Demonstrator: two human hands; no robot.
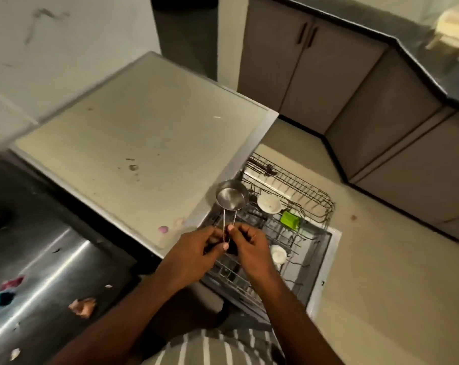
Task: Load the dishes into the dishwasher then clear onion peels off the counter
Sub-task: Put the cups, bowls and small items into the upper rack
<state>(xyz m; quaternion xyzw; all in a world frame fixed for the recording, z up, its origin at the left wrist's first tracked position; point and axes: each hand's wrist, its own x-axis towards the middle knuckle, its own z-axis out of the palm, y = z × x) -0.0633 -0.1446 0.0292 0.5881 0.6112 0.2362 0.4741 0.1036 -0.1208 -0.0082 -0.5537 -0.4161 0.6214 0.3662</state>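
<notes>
A small steel pan [232, 198] with a thin wire handle is held upright above the open dishwasher. My left hand [196, 252] and my right hand [248, 246] both pinch the lower end of its handle. Below them the pulled-out dishwasher rack [310, 204] holds a white bowl [269, 203], a green item [290, 220] and a white cup [278, 254]. Onion peels [82, 306] lie on the steel counter [46, 259] at the left, and two pinkish peels [163, 229] sit on the dishwasher's top [133, 133].
The open dishwasher door [323, 272] juts onto the beige floor. Grey cabinets [328, 75] under a dark countertop line the right side. A teal and dark object [0, 299] lies at the left counter edge. A white wall stands behind the dishwasher.
</notes>
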